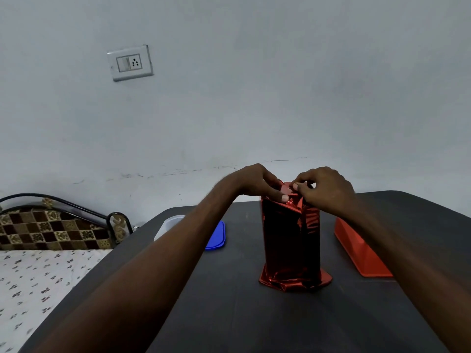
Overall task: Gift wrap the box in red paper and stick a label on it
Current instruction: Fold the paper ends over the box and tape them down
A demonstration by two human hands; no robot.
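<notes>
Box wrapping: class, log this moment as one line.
box: upright, in red paper | left hand, right hand: folding top flap | label: none seen

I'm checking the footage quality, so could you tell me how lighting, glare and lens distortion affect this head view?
Head view: dim, flat, bluish light; bright glare streaks on the red paper around the standing box; wide-angle stretch lengthens the forearms and curves the table edge; left hand and right hand are sharp.

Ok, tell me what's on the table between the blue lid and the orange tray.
In the head view, the box wrapped in red paper stands upright between the blue lid and the orange tray, with bare dark table on either side of it.
</notes>
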